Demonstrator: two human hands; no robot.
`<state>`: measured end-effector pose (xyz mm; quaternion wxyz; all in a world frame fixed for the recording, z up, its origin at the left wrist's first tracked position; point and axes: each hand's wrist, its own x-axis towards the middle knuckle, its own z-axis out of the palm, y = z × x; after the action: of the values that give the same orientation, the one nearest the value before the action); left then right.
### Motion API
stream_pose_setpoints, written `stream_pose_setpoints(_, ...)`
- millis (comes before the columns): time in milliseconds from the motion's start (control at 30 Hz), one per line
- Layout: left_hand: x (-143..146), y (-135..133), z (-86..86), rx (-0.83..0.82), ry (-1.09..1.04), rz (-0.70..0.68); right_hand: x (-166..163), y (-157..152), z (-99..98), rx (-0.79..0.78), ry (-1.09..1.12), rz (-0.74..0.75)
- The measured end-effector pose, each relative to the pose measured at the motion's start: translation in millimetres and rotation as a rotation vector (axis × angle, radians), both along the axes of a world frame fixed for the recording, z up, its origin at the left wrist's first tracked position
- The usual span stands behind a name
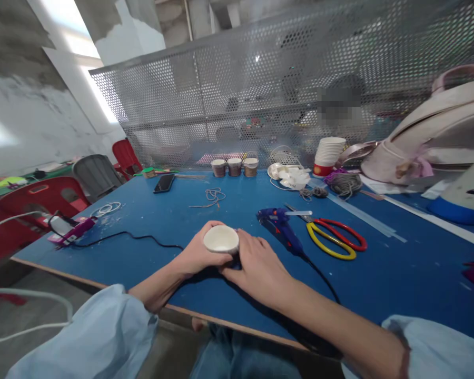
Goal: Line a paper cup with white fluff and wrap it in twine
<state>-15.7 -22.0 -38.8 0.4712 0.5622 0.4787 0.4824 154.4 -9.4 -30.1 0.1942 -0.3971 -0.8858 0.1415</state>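
Observation:
A paper cup [221,240] with a pale inside stands near the front of the blue table, its open mouth facing up. Around its left side curl the fingers and thumb of my left hand [197,251]. My right hand [258,266] closes on the cup from the right, so most of its outer wall is hidden. To the right of my hands lies a blue glue gun [281,227] with a clear glue stick in its back. Beside it rest scissors [334,239] with one yellow and one red handle loop.
Three wrapped cups [234,167] line the table's back edge, near a cup stack [328,155]. Grey cord [213,197], a phone [164,182], yarn [344,183] and a pink bag [426,131] lie about. A black cable runs from a purple power strip [71,231] at left.

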Motion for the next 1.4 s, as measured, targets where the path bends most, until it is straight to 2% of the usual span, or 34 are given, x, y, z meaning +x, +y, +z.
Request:
stream_pose_setpoints(100, 2, -1, 1.0, -0.048, -0.010, 0.012, 29, 4, 13.4, -0.002, -0.036, -0.008)
stream_pose_setpoints(233, 0, 3, 9.9, -0.081, -0.008, 0.027, 80, 21, 32.2, -0.100, -0.038, -0.229)
stream_pose_setpoints(333, 0, 14, 21.0, -0.065, 0.019, 0.057, 100, 44, 34.7, -0.108, -0.069, -0.373)
stream_pose_setpoints(400, 2, 23, 26.4, -0.050, 0.030, 0.029, 99, 60, 30.5, -0.135, 0.001, -0.389)
stream_pose_setpoints(500, 8, 33, 27.4, -0.022, 0.047, -0.019, 84, 79, 19.2, -0.303, 0.117, -0.185)
stream_pose_setpoints(533, 10, 35, 25.7, -0.009, 0.061, -0.026, 78, 83, 14.8, -0.334, 0.147, -0.167)
stream_pose_setpoints(700, 12, 37, 13.4, -0.019, 0.105, 0.004, 66, 90, -0.3, -0.348, 0.264, -0.253)
stream_pose_setpoints(833, 9, 37, 10.8, -0.065, 0.073, 0.012, 72, 76, 9.1, -0.295, 0.374, -0.289)
stream_pose_setpoints(933, 7, 39, 10.7, -0.105, 0.013, -0.045, 73, 57, 20.3, -0.287, 0.420, -0.257)
stream_pose_setpoints(1000, 5, 40, 9.9, -0.141, -0.015, -0.105, 71, 47, 23.6, -0.200, 0.432, -0.196)
stream_pose_setpoints(1100, 4, 39, 9.2, -0.172, -0.042, -0.221, 69, 40, 23.2, -0.045, 0.403, 0.063)
stream_pose_setpoints(1167, 4, 37, 10.3, -0.187, -0.055, -0.297, 71, 38, 23.3, -0.031, 0.375, 0.237)
stream_pose_setpoints(1233, 5, 35, 12.9, -0.202, -0.042, -0.354, 73, 36, 25.1, -0.037, 0.316, 0.350)
stream_pose_setpoints(1300, 7, 32, 16.2, -0.210, 0.004, -0.382, 75, 33, 27.7, 0.016, 0.216, 0.404)
stream_pose_setpoints(1400, 10, 28, 20.9, -0.189, 0.071, -0.385, 73, 26, 29.2, 0.191, 0.111, 0.390)
